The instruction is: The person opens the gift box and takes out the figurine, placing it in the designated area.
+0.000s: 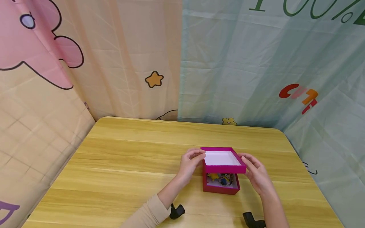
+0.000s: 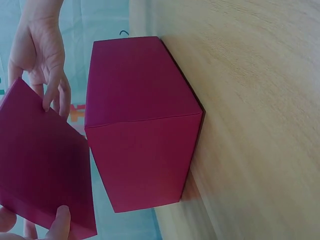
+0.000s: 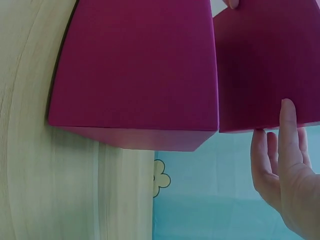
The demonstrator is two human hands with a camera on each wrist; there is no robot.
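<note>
A magenta box lid [image 1: 225, 169] is tilted up over the red-magenta box [image 1: 219, 189], its white inside facing me. My left hand [image 1: 189, 164] pinches the lid's left edge between thumb and fingers. At the opposite edge, my right hand [image 1: 258, 175] grips the lid the same way. Through the gap under the lid, small yellow and blue items [image 1: 223, 179] show inside the box; their kind is hard to make out. Both wrist views show the box's outer walls with the lid held above its opening, and the contents are hidden there.
The box stands on a wood-grain table [image 1: 119, 152], right of its middle. Black devices are on both wrists, the left one [image 1: 177, 211] and the right one [image 1: 253, 220]. A printed curtain [image 1: 128, 63] hangs behind the table's back edge.
</note>
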